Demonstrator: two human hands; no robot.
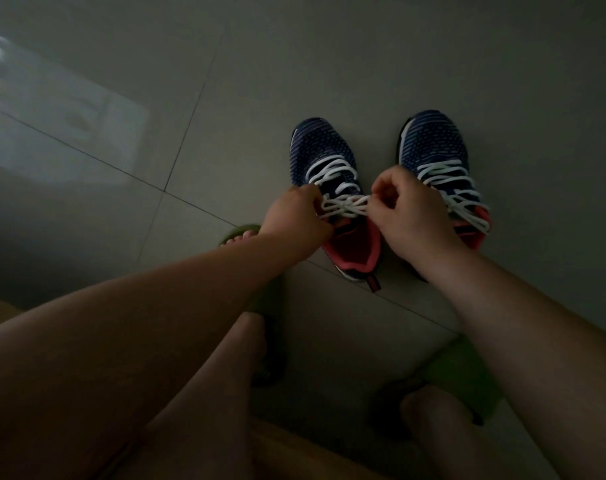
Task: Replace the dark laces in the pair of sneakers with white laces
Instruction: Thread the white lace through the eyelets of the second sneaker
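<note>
Head view: left hand (296, 216) and right hand (407, 209) each pinch white lace (344, 206) loops over the left sneaker (324, 147); fingers curled.

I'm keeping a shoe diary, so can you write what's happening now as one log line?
step: tying white lace | shoe: left sneaker | left hand: pinching lace | right hand: pinching lace | right sneaker: white-laced

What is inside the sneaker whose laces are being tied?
The left sneaker shows only a coral-pink lining. Both hands and the white lace cover the front of its opening.
</note>
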